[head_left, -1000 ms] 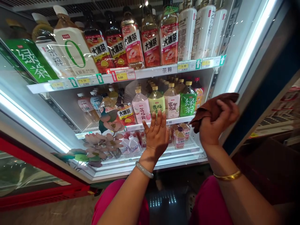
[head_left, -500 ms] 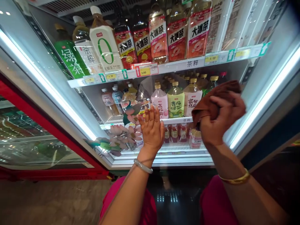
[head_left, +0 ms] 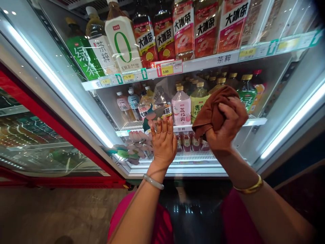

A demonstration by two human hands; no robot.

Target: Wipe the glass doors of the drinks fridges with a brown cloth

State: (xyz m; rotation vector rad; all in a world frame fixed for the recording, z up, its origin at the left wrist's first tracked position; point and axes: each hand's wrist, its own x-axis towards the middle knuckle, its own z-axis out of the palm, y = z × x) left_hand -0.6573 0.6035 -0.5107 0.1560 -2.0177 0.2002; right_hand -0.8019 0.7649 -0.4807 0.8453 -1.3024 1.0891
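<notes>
My left hand (head_left: 164, 144) lies flat with fingers stretched out, against what looks like the glass front of a drinks fridge. A leaf-and-petal decal (head_left: 138, 144) shows on the glass beside its fingertips. My right hand (head_left: 227, 122) grips a bunched brown cloth (head_left: 212, 110), raised in front of the middle shelf. The cloth and hand hide several bottles. Left of the cloth, a pink-labelled bottle (head_left: 181, 106) and a partly covered green-labelled bottle (head_left: 199, 98) stand behind the glass.
Large tea bottles (head_left: 184, 30) line the upper shelf, above a price strip (head_left: 165, 69). Bright light tubes (head_left: 63, 88) run along both sides. At the left stands a red-framed fridge (head_left: 83, 142), over a brown floor (head_left: 63, 213).
My right hand has moved left with the cloth, uncovering bottles on the right. My left hand stays flat on nearly the same spot. The view has shifted slightly.
</notes>
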